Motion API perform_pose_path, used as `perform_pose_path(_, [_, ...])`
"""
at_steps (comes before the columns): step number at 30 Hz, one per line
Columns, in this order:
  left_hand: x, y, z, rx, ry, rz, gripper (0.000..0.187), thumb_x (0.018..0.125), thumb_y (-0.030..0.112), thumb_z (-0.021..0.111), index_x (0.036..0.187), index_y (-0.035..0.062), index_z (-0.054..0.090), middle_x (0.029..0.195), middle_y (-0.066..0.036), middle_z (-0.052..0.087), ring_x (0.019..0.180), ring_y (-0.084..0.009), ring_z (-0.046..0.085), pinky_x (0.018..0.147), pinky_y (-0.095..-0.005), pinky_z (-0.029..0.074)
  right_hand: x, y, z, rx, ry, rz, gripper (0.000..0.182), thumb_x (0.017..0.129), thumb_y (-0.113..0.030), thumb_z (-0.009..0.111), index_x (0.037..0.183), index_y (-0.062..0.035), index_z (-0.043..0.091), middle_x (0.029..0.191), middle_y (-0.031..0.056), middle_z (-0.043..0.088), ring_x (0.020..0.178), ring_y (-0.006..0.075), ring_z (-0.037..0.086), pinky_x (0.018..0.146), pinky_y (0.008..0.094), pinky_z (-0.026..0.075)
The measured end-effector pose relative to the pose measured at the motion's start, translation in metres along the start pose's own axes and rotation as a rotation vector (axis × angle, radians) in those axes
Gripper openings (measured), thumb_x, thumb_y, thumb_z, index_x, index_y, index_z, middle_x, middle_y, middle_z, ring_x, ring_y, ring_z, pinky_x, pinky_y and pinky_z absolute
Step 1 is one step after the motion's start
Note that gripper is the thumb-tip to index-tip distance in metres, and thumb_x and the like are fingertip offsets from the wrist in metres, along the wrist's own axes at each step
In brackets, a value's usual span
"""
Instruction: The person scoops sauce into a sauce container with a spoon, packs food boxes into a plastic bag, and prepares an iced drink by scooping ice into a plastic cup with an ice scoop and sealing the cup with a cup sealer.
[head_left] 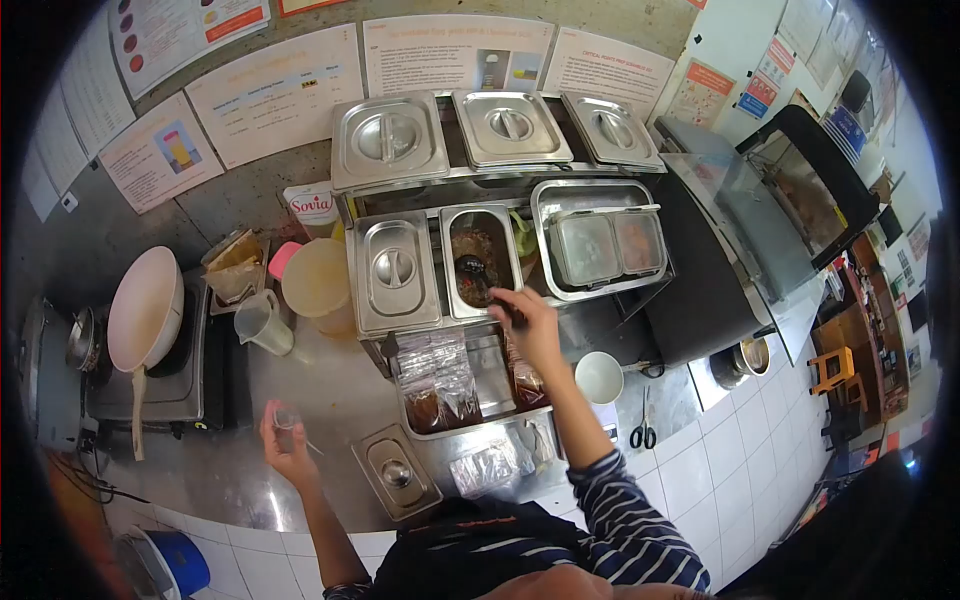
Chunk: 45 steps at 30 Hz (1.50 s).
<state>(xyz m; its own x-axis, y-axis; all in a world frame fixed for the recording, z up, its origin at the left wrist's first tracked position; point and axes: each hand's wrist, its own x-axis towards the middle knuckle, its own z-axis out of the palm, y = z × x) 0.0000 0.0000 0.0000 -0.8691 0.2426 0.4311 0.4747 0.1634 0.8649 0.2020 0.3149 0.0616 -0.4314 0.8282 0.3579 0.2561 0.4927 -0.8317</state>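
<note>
My right hand (pixel 528 322) reaches forward over the steel counter and grips the handle of a dark ladle (pixel 474 268) that dips into an uncovered steel pan of dark filling (pixel 480 258). My left hand (pixel 287 440) is raised at the lower left and holds a small clear plastic cup (pixel 287 416) above the counter. Below the pan lie sealed clear bags of dark filling (pixel 440 385). A loose steel lid (pixel 395 470) rests on the counter between my arms.
Lidded steel pans (pixel 392 272) fill the rack behind. A measuring jug (pixel 262 322), yellow tub (pixel 318 282) and Sovia carton (pixel 312 208) stand left. A white pan (pixel 145 310) sits on a cooker. White cup (pixel 600 378) and scissors (pixel 642 430) lie right.
</note>
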Motion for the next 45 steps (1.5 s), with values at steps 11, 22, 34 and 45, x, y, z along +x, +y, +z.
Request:
perform_pose_path(11, [0.009,0.028,0.040,-0.340,-0.185,-0.005,0.065,0.074,0.028,0.070,0.124,-0.0029,0.043,0.117,-0.013,0.048,0.095,-0.0166,0.052,0.079,-0.0260,0.043,0.073,-0.046,-0.061,-0.302,-0.690,-0.627,0.017,0.077,-0.020,0.061,0.081,-0.0038,0.064,0.078,0.0106,0.062,0.066,0.0315,0.058,0.060,0.0370,0.047])
perform_pose_path(22, [0.008,0.024,0.056,-0.269,-0.187,-0.031,0.068,0.065,0.010,0.074,0.124,0.0013,0.043,0.118,-0.011,0.047,0.099,-0.0175,0.049,0.078,-0.0271,0.045,0.080,-0.042,-0.049,-0.343,-0.504,-0.604,0.016,0.077,-0.019,0.062,0.078,-0.0032,0.063,0.074,0.0093,0.061,0.060,0.0295,0.058,0.054,0.0355,0.047])
perform_pose_path(34, [0.006,0.020,0.053,-0.234,-0.187,0.026,0.067,0.065,0.019,0.075,0.121,-0.0012,0.045,0.116,-0.012,0.048,0.106,-0.0213,0.048,0.088,-0.0303,0.039,0.083,-0.040,-0.035,-0.301,-0.425,-0.685,0.021,0.079,-0.022,0.061,0.078,-0.0008,0.063,0.075,0.0119,0.062,0.060,0.0329,0.057,0.053,0.0364,0.047])
perform_pose_path(45, [0.004,0.022,0.050,-0.271,-0.128,0.001,0.072,0.062,0.031,0.078,0.118,-0.0029,0.049,0.110,-0.013,0.051,0.104,-0.0216,0.049,0.088,-0.0310,0.039,0.087,-0.033,-0.042,-0.106,-0.495,-0.156,0.027,0.084,-0.016,0.057,0.067,0.0044,0.062,0.060,0.0119,0.061,0.050,0.0186,0.060,0.049,0.0288,0.048])
